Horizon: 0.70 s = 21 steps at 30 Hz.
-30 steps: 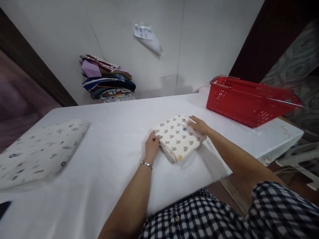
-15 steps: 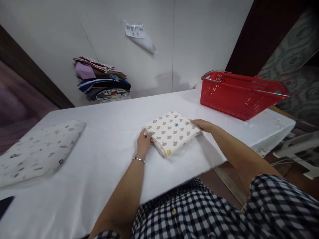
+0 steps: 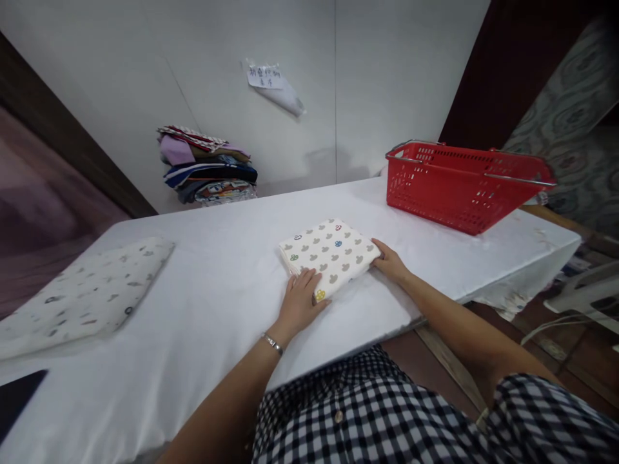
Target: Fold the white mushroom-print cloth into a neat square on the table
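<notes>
A folded white cloth (image 3: 333, 251), printed with grey mouse-head shapes and a few coloured ones, lies flat on the table in front of me. My left hand (image 3: 300, 301) rests on its near left corner, fingers stretched out over the edge and thumb apart. At the right corner, my right hand (image 3: 388, 261) grips the cloth's edge between thumb and fingers. Part of the right fingers is hidden at that edge.
On the left of the white-covered table (image 3: 217, 283) lies another folded, printed white cloth (image 3: 91, 290). A dark flat object (image 3: 19, 396) is at the near left. Folded fabrics (image 3: 207, 164) are stacked by the wall. A red basket (image 3: 449, 190) stands at the back right.
My left hand has moved from the cloth's left edge to its near left corner, and its fingers have spread out on top. My right hand stays at the right corner.
</notes>
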Each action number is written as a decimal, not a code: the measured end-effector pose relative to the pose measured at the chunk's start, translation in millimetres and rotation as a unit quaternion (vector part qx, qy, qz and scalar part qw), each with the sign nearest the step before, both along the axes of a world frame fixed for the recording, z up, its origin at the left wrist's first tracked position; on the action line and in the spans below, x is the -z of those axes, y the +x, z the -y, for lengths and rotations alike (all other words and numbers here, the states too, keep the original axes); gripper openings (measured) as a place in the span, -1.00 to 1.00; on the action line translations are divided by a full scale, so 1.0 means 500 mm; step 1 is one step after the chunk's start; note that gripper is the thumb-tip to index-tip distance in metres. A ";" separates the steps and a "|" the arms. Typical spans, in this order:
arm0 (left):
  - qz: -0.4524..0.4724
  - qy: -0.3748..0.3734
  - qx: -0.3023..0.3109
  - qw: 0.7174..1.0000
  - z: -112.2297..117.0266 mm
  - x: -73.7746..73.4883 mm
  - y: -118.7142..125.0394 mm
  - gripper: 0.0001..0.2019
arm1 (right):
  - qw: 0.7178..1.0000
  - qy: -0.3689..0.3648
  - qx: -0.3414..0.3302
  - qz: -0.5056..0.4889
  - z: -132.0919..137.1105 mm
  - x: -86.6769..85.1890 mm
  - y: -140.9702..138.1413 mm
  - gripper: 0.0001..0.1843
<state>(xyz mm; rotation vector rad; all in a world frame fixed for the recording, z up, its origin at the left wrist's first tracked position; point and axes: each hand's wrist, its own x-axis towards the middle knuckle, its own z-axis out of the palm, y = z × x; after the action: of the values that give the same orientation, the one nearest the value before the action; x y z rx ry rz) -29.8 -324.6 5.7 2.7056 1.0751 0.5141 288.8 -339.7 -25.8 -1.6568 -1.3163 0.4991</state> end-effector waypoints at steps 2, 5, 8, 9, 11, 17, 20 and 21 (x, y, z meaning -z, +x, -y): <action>0.003 0.000 -0.008 1.000 -0.004 0.005 -0.002 -0.43 | 0.999 0.016 0.029 0.015 -0.006 0.010 0.001 -0.34; 0.011 0.009 -0.018 1.000 -0.006 0.006 -0.004 -0.52 | 0.997 0.025 0.026 0.070 -0.007 0.015 0.015 -0.37; 0.008 0.018 -0.024 1.000 -0.004 0.005 -0.002 -0.60 | 0.983 0.032 -0.038 0.179 -0.003 0.011 0.038 -0.35; 0.005 0.020 -0.025 0.999 -0.004 0.006 -0.001 -0.60 | 0.976 0.032 -0.057 0.208 -0.001 0.010 0.045 -0.35; -0.002 0.022 -0.026 0.999 -0.002 0.007 -0.001 -0.60 | 0.966 0.033 -0.081 0.242 0.002 0.010 0.056 -0.35; -0.014 0.025 -0.003 1.000 0.004 0.017 -0.008 -0.46 | 0.967 0.033 -0.076 0.239 0.006 0.020 0.057 -0.41; -0.014 0.014 0.004 1.000 0.006 0.021 -0.013 -0.42 | 0.981 0.003 -0.062 0.183 0.008 0.006 0.050 -0.43; -0.013 0.011 0.006 1.000 0.007 0.021 -0.015 -0.42 | 0.986 -0.017 -0.059 0.153 0.009 -0.003 0.049 -0.43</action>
<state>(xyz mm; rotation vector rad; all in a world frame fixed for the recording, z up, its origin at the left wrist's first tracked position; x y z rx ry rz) -37.2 -327.9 -4.9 2.7423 1.0665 0.4932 313.2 -344.2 -24.2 -1.7392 -1.6459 0.3448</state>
